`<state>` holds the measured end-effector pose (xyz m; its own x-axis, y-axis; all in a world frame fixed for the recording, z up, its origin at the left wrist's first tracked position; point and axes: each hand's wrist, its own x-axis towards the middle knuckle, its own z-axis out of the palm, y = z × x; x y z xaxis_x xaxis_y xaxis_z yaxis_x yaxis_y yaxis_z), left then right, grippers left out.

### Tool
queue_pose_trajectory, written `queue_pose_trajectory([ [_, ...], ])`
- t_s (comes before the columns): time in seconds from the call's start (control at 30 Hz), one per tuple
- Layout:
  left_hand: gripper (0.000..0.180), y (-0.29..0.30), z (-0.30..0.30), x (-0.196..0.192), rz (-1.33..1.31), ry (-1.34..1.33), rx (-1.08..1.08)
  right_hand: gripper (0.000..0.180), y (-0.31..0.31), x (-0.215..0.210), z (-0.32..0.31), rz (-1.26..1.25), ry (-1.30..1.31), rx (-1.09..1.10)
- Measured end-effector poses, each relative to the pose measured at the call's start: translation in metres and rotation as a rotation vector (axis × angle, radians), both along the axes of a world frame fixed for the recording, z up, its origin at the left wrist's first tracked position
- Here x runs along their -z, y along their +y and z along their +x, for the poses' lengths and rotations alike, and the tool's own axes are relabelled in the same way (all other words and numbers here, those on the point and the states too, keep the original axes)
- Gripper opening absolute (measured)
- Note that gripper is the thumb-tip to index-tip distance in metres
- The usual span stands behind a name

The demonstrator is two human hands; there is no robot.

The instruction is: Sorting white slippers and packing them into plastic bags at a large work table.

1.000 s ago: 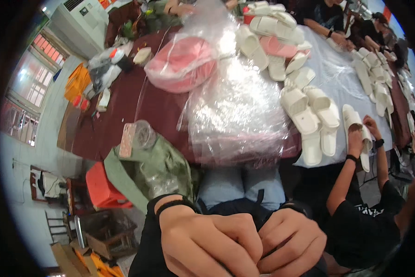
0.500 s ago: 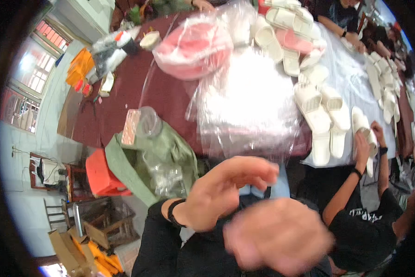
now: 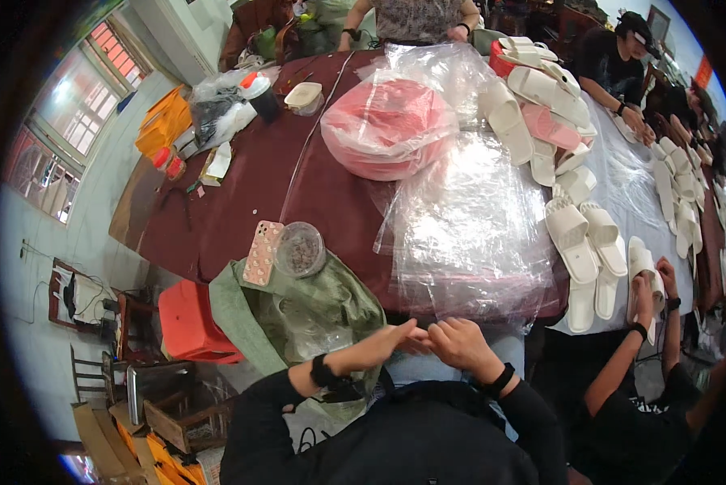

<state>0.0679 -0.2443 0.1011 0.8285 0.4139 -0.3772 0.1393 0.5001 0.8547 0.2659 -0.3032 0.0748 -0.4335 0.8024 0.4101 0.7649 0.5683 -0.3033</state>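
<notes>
My left hand (image 3: 386, 346) and my right hand (image 3: 465, 349) meet in front of my body, just off the table's near edge. The left fingers stretch out toward the right hand and nothing shows in them. On the right hand the fingers are curled in by the left fingertips; what they hold, if anything, is hidden. Beyond the hands lies a stack of clear plastic bags (image 3: 472, 214). A pink bundle in clear plastic (image 3: 387, 129) sits behind it. White slippers (image 3: 571, 242) lie in pairs right of the stack.
Left of my hands, a green cloth (image 3: 351, 295) drapes over the table edge under a round clear tub (image 3: 300, 249) and a patterned phone (image 3: 263, 253). A red stool (image 3: 192, 322) stands at left. At right, a co-worker's hands (image 3: 644, 295) touch a white slipper.
My hands have come down from close to the camera, toward the table's near edge, and now meet. The view has shifted, showing more of the far side.
</notes>
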Motion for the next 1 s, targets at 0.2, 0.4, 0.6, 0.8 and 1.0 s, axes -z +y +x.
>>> queue_pose_trajectory([
  [0.2,0.07,0.038,-0.075,0.054,1.294,0.782,-1.187,0.035,0.0,0.0,-0.002,-0.071,0.137,0.051],
  [0.4,0.052,0.091,-0.105,0.126,0.456,0.477,-1.523,0.033,0.0,0.002,-0.006,-0.125,0.177,-0.135],
  [0.6,0.037,0.097,-0.094,0.127,0.829,1.064,-1.074,0.027,-0.018,0.024,0.027,-0.229,0.171,-0.112],
  [0.8,0.036,0.056,-0.113,0.122,1.189,1.021,-1.24,0.026,-0.04,0.029,0.037,-0.079,0.383,0.007],
  [1.0,0.043,0.032,-0.11,0.15,1.158,1.503,-0.78,0.028,-0.043,0.038,0.047,-0.113,0.393,0.11],
])
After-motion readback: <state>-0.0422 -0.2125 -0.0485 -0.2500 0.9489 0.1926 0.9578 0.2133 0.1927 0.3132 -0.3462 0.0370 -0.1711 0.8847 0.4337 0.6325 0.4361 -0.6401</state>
